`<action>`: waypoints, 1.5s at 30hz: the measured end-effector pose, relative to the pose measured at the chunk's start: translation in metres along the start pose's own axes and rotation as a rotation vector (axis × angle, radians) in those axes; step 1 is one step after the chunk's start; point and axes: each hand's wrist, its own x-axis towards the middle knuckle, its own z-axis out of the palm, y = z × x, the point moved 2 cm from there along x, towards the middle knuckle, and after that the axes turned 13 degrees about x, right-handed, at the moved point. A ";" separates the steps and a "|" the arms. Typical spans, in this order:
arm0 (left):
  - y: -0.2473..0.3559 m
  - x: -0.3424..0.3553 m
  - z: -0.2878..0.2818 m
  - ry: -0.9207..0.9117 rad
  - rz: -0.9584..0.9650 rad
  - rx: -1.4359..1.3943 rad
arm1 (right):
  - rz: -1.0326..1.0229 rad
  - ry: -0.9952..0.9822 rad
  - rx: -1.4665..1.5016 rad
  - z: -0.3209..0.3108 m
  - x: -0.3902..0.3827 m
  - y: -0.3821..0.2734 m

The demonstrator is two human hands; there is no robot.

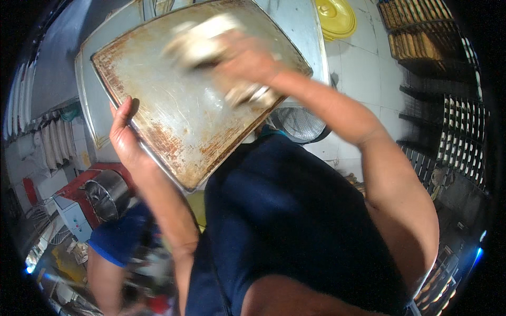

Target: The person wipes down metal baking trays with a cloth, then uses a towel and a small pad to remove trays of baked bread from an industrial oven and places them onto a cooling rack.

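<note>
A large metal baking tray, browned and rusty along its edges, is tilted up in front of my body. My left hand grips its left edge, the thumb lying over the rim. Blurred by motion, my right hand is closed on a crumpled cream cloth over the tray's upper part. Part of the cloth hangs below the hand, close to the tray's right edge. The fingers of that hand are mostly hidden by cloth and blur.
Behind the tray is a pale metal surface. A yellow lid and a mesh strainer are to the right. Racks of bread line the far right. At lower left, another person is near a steel mixing bowl.
</note>
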 end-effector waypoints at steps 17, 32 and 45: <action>-0.014 0.019 -0.010 -0.182 0.117 0.064 | 0.556 -0.351 0.282 -0.032 -0.031 -0.016; 0.114 -0.023 -0.083 -0.057 0.901 0.099 | 0.891 -0.226 -0.331 -0.093 -0.072 0.131; 0.020 0.122 -0.155 -0.497 0.904 2.082 | 0.847 -0.150 -0.331 -0.092 -0.063 0.116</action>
